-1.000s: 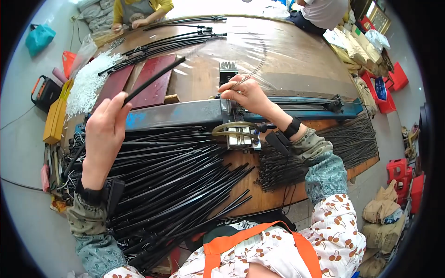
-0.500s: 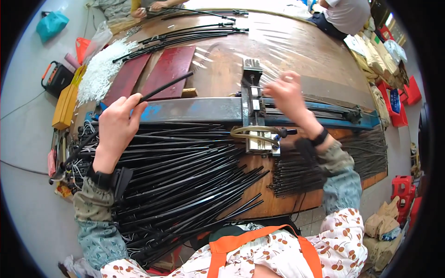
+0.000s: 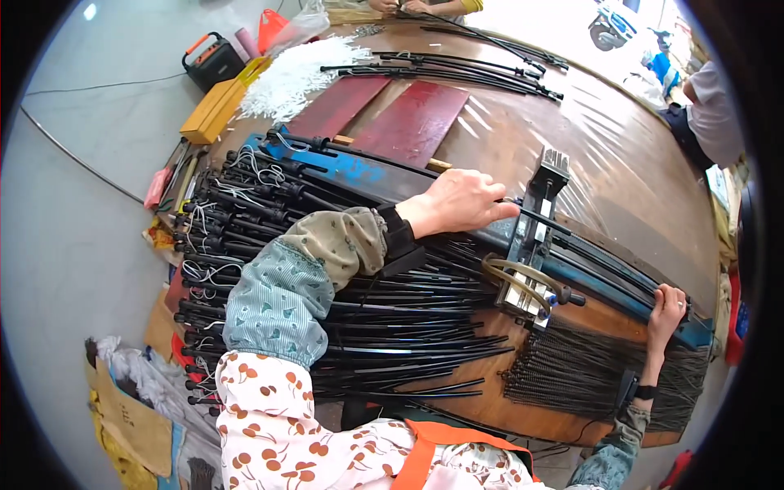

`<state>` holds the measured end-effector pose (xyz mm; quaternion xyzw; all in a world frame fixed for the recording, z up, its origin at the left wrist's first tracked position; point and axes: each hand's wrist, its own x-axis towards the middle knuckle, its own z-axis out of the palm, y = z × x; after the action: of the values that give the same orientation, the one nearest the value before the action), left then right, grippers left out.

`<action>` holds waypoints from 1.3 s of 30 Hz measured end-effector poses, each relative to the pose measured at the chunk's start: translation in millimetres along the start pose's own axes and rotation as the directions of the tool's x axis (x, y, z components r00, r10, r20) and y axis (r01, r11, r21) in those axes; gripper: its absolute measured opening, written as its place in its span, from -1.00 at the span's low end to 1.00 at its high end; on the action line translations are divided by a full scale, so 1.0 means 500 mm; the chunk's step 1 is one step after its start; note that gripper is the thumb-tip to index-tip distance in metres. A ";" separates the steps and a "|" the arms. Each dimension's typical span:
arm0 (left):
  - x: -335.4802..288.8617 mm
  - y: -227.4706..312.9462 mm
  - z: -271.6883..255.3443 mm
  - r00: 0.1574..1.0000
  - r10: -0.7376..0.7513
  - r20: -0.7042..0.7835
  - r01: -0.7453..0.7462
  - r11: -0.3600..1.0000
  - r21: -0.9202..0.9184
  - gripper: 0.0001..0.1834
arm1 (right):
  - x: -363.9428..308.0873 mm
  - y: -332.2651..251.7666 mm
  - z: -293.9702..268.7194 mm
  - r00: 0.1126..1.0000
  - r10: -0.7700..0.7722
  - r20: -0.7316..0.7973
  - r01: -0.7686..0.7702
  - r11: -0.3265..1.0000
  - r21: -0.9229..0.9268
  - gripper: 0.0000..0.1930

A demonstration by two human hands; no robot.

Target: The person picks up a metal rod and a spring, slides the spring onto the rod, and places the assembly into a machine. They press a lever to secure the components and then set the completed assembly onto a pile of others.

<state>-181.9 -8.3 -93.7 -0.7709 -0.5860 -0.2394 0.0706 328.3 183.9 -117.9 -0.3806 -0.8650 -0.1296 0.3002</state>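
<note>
matt black plastic rods (image 3: 351, 327); chipped blue-painted metal rail (image 3: 359, 175); glossy film-covered wood table (image 3: 572, 114); patterned cloth sleeve (image 3: 286, 294).

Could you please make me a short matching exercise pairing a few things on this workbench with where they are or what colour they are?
Things:
1. left hand
2. right hand
3. white strands
4. flat boards

Descriptions:
A. dark red
B. gripping the far right end of the blue rail
C. heaped at the table's far left corner
D. resting on the rail beside the metal clamp

Pairs: 1-D, 2-B, 3-C, 4-A
</note>
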 end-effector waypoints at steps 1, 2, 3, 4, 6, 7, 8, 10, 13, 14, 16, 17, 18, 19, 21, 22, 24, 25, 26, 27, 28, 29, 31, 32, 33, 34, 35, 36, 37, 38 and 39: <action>0.000 -0.001 -0.002 1.000 -0.005 0.006 0.005 1.000 0.007 -0.54 | -0.003 -0.007 0.008 1.000 0.000 0.000 0.000 1.000 0.011 -0.89; 0.002 -0.004 0.001 1.000 -0.014 0.002 0.014 1.000 -0.022 -0.56 | -0.003 -0.012 0.010 1.000 0.015 -0.019 -0.014 1.000 0.024 -0.88; 0.003 -0.008 0.003 1.000 -0.022 -0.002 0.021 0.998 -0.052 -0.58 | -0.003 -0.015 0.013 0.999 0.031 -0.037 -0.029 0.999 0.037 -0.88; 0.002 -0.009 0.006 1.000 -0.022 -0.001 0.021 0.999 -0.047 -0.58 | -0.001 -0.015 0.014 0.999 0.020 -0.041 -0.018 0.999 0.051 -0.88; -0.006 -0.007 0.012 0.999 -0.043 -0.014 0.040 0.986 -0.162 -0.65 | 0.001 -0.014 0.022 0.999 0.030 -0.036 -0.028 0.998 0.057 -0.87; -0.002 -0.004 0.014 0.999 -0.037 -0.019 0.034 0.986 -0.164 -0.65 | 0.002 -0.012 0.018 0.999 0.040 -0.029 -0.039 0.998 0.048 -0.87; 0.001 -0.002 0.016 0.998 -0.021 -0.062 0.010 0.986 -0.167 -0.68 | 0.003 -0.014 0.016 0.999 0.039 -0.034 -0.037 0.998 0.047 -0.87; 0.004 0.003 0.020 0.989 0.030 -0.145 -0.053 0.986 -0.160 -0.70 | 0.000 -0.019 0.011 0.998 0.032 -0.051 -0.030 0.999 0.032 -0.87; -0.005 0.000 0.011 0.995 0.008 -0.097 -0.027 0.981 -0.192 -0.68 | -0.012 -0.024 0.010 0.991 0.134 0.011 -0.135 0.989 0.061 -0.90; 0.003 0.001 0.014 0.994 0.021 -0.103 -0.042 0.977 -0.207 -0.68 | -0.012 -0.034 -0.006 0.990 0.143 0.010 -0.143 0.989 0.040 -0.90; 0.006 -0.001 0.010 1.000 -0.004 0.024 0.010 0.974 -0.227 -0.70 | 0.005 -0.098 -0.005 1.000 -0.001 0.012 0.001 0.998 0.065 -0.92; 0.003 -0.001 0.012 0.999 0.009 0.032 -0.001 0.971 -0.237 -0.70 | 0.007 -0.138 -0.002 1.000 0.017 0.022 -0.018 0.999 0.047 -0.89; 0.003 -0.003 0.019 0.998 0.024 0.064 -0.011 0.982 -0.187 -0.72 | 0.018 -0.187 -0.010 1.000 -0.023 0.013 0.022 0.999 0.040 -0.79; 0.004 -0.004 0.026 0.994 0.043 0.097 -0.029 0.990 -0.140 -0.73 | 0.025 -0.230 -0.017 0.997 -0.079 0.013 0.079 0.996 0.048 -0.70; -0.004 0.003 0.010 0.995 -0.009 0.096 0.014 0.999 -0.045 -0.78 | 0.033 -0.309 -0.032 0.975 -0.222 -0.034 0.223 0.972 0.070 -0.62; 0.003 0.006 0.014 0.997 -0.021 0.074 0.024 0.999 -0.040 -0.78 | 0.027 -0.332 -0.049 0.973 -0.229 -0.040 0.232 0.968 0.094 -0.64; 0.005 0.004 0.006 0.995 -0.062 0.075 0.068 0.995 -0.071 -0.77 | 0.010 -0.351 -0.042 0.972 -0.229 -0.060 0.236 0.959 0.158 -0.71; 0.009 0.004 -0.005 0.989 -0.084 0.122 0.094 0.993 -0.074 -0.78 | 0.010 -0.360 -0.039 0.979 -0.202 -0.042 0.206 0.956 0.207 -0.71; 0.018 0.009 -0.005 0.984 -0.098 0.146 0.111 0.990 -0.085 -0.78 | 0.007 -0.360 -0.036 0.983 -0.181 -0.033 0.184 0.953 0.242 -0.71; 0.027 0.011 0.003 0.982 -0.097 0.163 0.113 0.990 -0.088 -0.79 | 0.004 -0.357 -0.029 0.986 -0.164 -0.031 0.166 0.947 0.275 -0.71; 0.036 0.014 0.010 0.982 -0.084 0.166 0.102 0.990 -0.101 -0.79 | 0.000 -0.356 -0.026 0.988 -0.157 -0.010 0.153 0.944 0.292 -0.71; 0.037 0.016 0.012 0.982 -0.080 0.169 0.098 0.990 -0.105 -0.79 | -0.003 -0.360 -0.020 0.988 -0.155 0.006 0.145 0.937 0.318 -0.71; 0.044 0.014 0.009 0.981 -0.070 0.181 0.091 0.990 -0.111 -0.79 | 0.000 -0.368 -0.007 0.987 -0.158 0.020 0.141 0.923 0.357 -0.70; 0.038 0.016 0.008 0.978 -0.080 0.192 0.101 0.989 -0.106 -0.79 | -0.002 -0.376 -0.004 0.985 -0.164 0.054 0.127 0.901 0.415 -0.71; 0.037 0.018 0.009 0.979 -0.068 0.193 0.093 0.988 -0.121 -0.79 | -0.001 -0.381 -0.001 0.981 -0.172 0.085 0.113 0.876 0.468 -0.71; 0.039 0.020 0.010 0.987 -0.061 0.146 0.080 0.989 -0.127 -0.79 | -0.002 -0.382 0.004 0.980 -0.125 0.155 0.016 0.826 0.564 -0.72; 0.034 0.024 0.004 0.993 -0.061 0.098 0.073 0.990 -0.124 -0.79 | -0.006 -0.389 -0.005 0.980 -0.124 0.157 0.016 0.831 0.555 -0.72; 0.037 0.025 -0.006 0.992 -0.063 0.106 0.076 0.990 -0.121 -0.81 | -0.007 -0.395 -0.010 0.973 -0.134 0.189 -0.006 0.801 0.599 -0.73; 0.018 0.022 -0.008 0.995 -0.046 0.087 0.056 0.993 -0.107 -0.83 | -0.010 -0.402 -0.018 0.965 -0.146 0.219 -0.028 0.769 0.638 -0.74; 0.014 0.021 0.001 0.994 -0.030 0.105 0.041 0.994 -0.104 -0.83 | -0.024 -0.400 -0.007 0.969 -0.109 0.221 -0.068 0.745 0.664 -0.73; 0.015 0.022 0.008 0.992 -0.022 0.127 0.034 0.995 -0.093 -0.83 | -0.034 -0.395 0.016 0.972 -0.077 0.222 -0.103 0.710 0.697 -0.73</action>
<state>-169.2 -3.7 -91.8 -0.7786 -0.5880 -0.2191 -0.0065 188.4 44.0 -134.0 -0.2562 -0.8753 0.2579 0.3190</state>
